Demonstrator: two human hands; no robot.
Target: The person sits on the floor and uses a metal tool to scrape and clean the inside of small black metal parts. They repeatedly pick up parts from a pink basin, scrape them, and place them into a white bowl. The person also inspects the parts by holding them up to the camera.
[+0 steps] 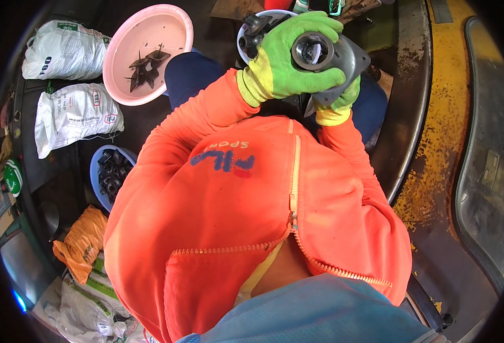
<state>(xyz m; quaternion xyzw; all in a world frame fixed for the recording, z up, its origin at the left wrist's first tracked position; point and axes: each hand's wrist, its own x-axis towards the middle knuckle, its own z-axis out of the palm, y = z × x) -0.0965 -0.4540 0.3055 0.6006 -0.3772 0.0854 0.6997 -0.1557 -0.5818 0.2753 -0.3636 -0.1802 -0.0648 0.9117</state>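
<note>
Both my hands wear green gloves with yellow cuffs. They hold a black rubber boot [353,60], which has a round hollow neck and a wide flat flange with small holes. My left hand [286,57] is closed round the neck, fingers over its top and thumb below. Under the flange, my right hand [343,103] supports the boot, with most of its fingers hidden behind it. Something pale shows inside the neck opening, too small to make out. Just behind my left hand stands a light blue basin [241,50] of black parts.
A pink basin [114,57] with several dark pointed pieces stands at the far left. Below it are white sacks [69,51], a blue basin [96,180] of black parts and an orange bag [83,243]. A rusted yellow machine panel [435,143] rises on my right.
</note>
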